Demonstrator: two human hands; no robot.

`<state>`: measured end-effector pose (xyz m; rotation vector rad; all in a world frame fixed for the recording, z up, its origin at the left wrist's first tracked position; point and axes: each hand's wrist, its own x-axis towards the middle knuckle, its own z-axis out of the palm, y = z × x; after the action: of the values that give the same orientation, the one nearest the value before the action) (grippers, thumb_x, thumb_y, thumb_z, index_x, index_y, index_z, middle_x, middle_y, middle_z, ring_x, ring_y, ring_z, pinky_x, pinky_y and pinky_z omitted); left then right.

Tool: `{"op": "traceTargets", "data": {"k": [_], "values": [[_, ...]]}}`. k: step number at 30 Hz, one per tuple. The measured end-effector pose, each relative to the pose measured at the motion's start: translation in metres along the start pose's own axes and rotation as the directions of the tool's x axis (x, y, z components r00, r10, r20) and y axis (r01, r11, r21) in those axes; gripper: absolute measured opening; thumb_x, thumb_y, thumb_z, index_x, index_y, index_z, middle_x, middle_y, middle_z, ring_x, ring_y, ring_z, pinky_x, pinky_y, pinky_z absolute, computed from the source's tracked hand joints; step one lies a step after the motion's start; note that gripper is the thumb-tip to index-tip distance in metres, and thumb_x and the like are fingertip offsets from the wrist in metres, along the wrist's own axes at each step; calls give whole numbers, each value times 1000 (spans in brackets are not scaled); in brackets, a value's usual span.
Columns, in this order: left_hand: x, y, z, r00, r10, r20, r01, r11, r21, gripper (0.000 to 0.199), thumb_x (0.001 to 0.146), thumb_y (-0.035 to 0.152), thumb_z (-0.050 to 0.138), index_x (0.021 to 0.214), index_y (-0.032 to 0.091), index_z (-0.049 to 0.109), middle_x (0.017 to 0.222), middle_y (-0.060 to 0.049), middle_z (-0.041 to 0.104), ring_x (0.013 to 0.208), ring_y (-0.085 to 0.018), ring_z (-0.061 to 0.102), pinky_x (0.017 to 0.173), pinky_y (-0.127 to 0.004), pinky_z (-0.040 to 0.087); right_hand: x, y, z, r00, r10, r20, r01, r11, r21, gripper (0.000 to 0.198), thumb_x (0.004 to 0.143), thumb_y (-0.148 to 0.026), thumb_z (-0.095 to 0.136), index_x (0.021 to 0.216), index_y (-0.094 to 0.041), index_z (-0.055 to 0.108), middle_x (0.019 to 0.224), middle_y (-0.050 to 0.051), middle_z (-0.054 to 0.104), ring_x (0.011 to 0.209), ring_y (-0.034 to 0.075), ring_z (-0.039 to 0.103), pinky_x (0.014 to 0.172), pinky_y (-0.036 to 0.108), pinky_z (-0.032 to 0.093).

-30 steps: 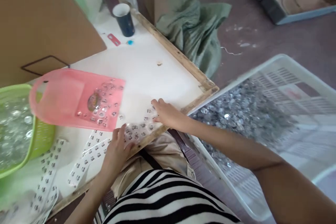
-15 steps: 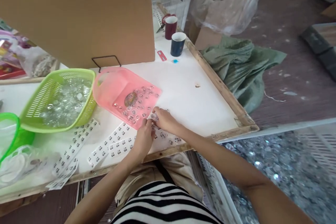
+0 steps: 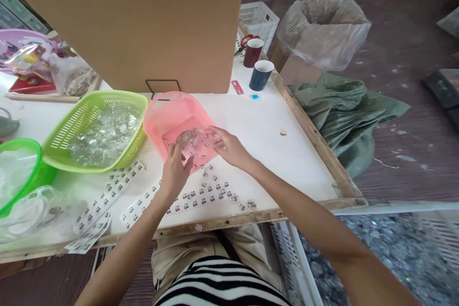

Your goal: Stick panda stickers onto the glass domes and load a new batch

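Observation:
A pink scoop-shaped tray [image 3: 158, 117] lies on the white table, holding several small clear pieces with black panda-like prints and a round patterned object [image 3: 186, 138]. My left hand [image 3: 175, 169] is over the tray's near left edge, thumb and fingers apart, with nothing visible in it. At the tray's right edge is my right hand [image 3: 231, 147], its fingers loosely stretched and touching or just above the printed pieces. Strips of printed stickers [image 3: 107, 196] lie on the table, and more printed pieces [image 3: 215, 193] are spread along its near edge.
Left of the tray stands a lime-green basket [image 3: 53, 153] of clear round pieces, beside a green bowl [image 3: 38, 162]. A cardboard sheet [image 3: 161, 24] rises behind. Two mugs, one maroon [image 3: 253, 53] and one blue [image 3: 261, 76], stand at the back right. Wooden edging [image 3: 308, 129] borders the table.
My hands have parted from close together at the tray's front corner and moved up over its two sides. The view has shifted, uncovering the printed pieces near the table edge.

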<state>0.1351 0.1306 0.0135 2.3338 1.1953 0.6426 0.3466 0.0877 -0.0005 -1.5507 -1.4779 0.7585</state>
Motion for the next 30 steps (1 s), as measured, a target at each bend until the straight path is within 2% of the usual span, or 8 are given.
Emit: {"op": "traceTargets", "data": {"k": [3,5,8,10,13,15,25,30], "values": [[-41,0,8,975,41,220,-54,997,50,38,91,24,61,126,21,46,114,-9,56,79,-19,66,71,-35,55,-40,22,-16,996,36,-77,-57,953,-299,45,91,-30,55,134,-23,51,126,11,58,100,23,63,91,42,51],[-61,4,20,939,6,343,-48,992,116,50,88,24,65,132,20,40,117,-11,56,92,-24,67,76,-36,55,-60,38,-15,988,78,-136,-134,874,-466,53,88,-43,60,134,-19,49,123,14,57,108,30,58,92,48,50],[-66,12,35,906,-73,417,-38,967,252,58,86,18,66,135,16,35,120,-14,54,103,-29,64,82,-39,54,-69,53,-2,987,48,-155,-135,770,-623,64,86,-52,61,137,-15,46,124,18,54,112,35,53,91,49,49],[-60,15,38,894,-82,441,-62,951,303,46,87,14,63,127,15,42,116,-13,55,103,-28,64,83,-38,53,-65,55,8,993,15,-119,-92,734,-673,55,91,-50,55,133,-14,49,122,18,54,109,34,54,89,47,50],[-52,17,37,884,-65,462,-95,945,314,21,89,8,57,107,18,52,105,-9,58,95,-24,65,80,-36,53,-56,53,19,998,14,-53,-47,727,-685,36,97,-38,45,122,-15,57,115,16,57,102,30,56,86,43,50],[-52,17,35,886,-57,461,-104,942,318,17,88,6,54,100,18,53,102,-9,59,92,-24,65,78,-35,53,-55,49,22,1000,21,-15,-26,730,-683,29,99,-31,41,116,-15,59,112,15,58,100,28,57,86,41,50],[-55,8,27,878,61,474,-206,944,259,18,88,2,47,98,16,54,98,-12,60,95,-30,59,82,-43,51,-59,26,13,976,168,135,-32,731,-681,20,89,-15,54,109,-15,58,106,14,56,98,29,56,85,41,48],[-58,7,24,878,102,467,-222,952,210,19,88,12,56,106,16,53,105,-13,60,102,-31,57,85,-44,51,-58,19,20,969,160,187,-42,856,-514,24,83,-10,56,106,-16,55,105,10,57,99,25,58,88,38,48]]}}
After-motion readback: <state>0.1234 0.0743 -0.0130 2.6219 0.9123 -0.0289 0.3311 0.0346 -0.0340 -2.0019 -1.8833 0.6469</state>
